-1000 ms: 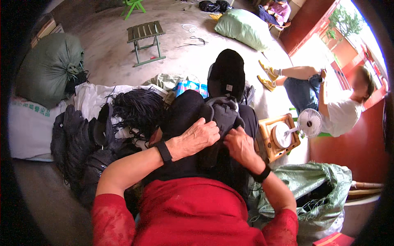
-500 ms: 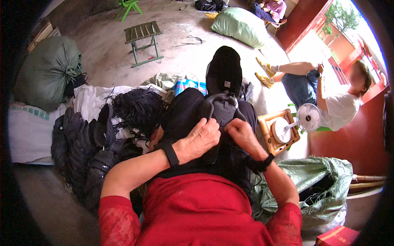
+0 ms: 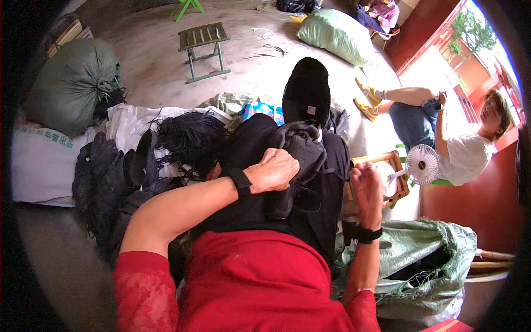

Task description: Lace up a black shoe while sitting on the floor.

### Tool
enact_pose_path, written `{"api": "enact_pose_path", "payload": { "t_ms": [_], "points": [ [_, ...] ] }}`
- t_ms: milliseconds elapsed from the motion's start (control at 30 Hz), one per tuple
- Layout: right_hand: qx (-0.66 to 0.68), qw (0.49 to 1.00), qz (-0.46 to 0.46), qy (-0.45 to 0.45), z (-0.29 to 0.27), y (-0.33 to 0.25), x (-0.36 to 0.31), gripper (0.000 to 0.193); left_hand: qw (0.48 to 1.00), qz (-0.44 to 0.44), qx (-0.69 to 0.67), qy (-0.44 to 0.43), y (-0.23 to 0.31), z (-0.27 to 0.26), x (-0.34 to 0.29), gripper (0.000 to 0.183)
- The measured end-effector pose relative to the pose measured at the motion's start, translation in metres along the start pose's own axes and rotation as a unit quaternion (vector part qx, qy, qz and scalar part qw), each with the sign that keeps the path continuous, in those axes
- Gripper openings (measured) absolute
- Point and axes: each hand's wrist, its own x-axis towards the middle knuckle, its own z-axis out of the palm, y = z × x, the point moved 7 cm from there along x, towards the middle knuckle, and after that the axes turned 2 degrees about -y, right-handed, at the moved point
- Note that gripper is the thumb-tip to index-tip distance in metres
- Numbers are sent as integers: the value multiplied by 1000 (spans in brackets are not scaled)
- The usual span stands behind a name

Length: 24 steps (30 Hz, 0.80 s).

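A dark grey shoe with a fabric upper lies across my lap. My left hand is closed on its near left edge, fingers curled and partly hidden. Off to the right, my right hand is raised beside my thigh with its fingertips drawn together; what they pinch, if anything, is too small to make out. Thin dark lace or cord loops around the shoe's right side. Beyond the shoe, a black sole-shaped piece with a small white label stands against my knees.
Black shoe parts and a bundle of black strands lie at left, near a stuffed green sack. At right are a bamboo stool, a white fan, a seated person and an open woven sack.
My right hand has left the shoe and moved out to the right, rising upright. My left hand stays at the shoe. The view has shifted slightly.
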Motion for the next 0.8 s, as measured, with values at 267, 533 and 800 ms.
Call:
{"api": "enact_pose_path", "payload": {
  "t_ms": [267,533,800],
  "points": [
    [-282,956,-15,-83,108,28,-26,15,927,-75,-365,51,-22,-20,0,20],
    [-271,938,125,-176,148,75,-30,23,876,-36,-444,185,-22,-33,-21,9],
    [-381,887,137,-224,156,62,-26,21,888,-83,-424,155,-27,-13,-24,6]
  ]
}}
